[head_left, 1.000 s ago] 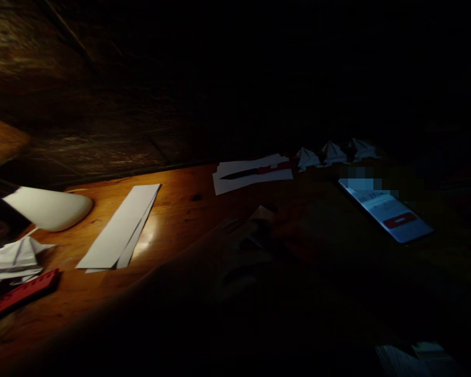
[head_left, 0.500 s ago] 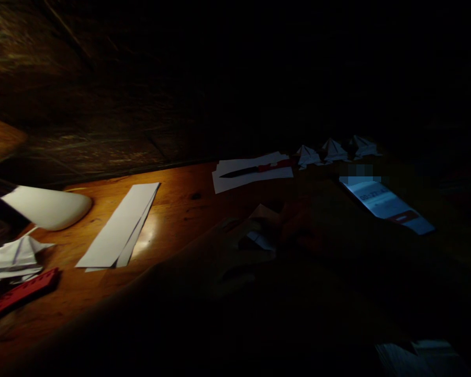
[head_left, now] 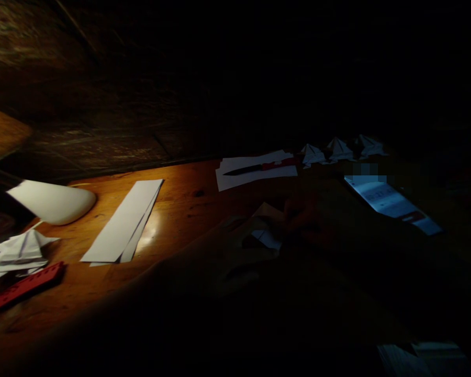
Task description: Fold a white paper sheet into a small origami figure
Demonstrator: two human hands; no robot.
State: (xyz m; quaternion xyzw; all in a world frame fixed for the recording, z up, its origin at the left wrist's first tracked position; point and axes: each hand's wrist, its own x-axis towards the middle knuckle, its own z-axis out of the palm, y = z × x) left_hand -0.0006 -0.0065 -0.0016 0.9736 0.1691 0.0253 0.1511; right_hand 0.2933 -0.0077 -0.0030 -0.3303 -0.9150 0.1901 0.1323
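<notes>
Deep shadow covers the middle of the wooden table, where a small folded piece of white paper (head_left: 268, 239) sits between my hands. My left hand (head_left: 235, 251) comes in from the lower left and is closed on the paper's left and near side. At the paper's right edge is my right hand (head_left: 308, 222), its fingers bent together against it; their exact grip is hard to make out in the dark. Beyond them a knife (head_left: 245, 169) with a dark blade and red handle lies on several white paper sheets (head_left: 227, 182).
Long paper strips (head_left: 123, 220) lie in lamplight at the left, near a white lamp base (head_left: 55, 201). A red perforated object (head_left: 25, 285) and folded paper (head_left: 21, 251) are at far left. Three folded paper figures (head_left: 340, 149) stand behind a lit phone (head_left: 392, 201).
The whole view has shifted slightly, so things sit a little farther right. My right hand's fingers have moved a little at the paper's right edge; my left hand keeps its hold.
</notes>
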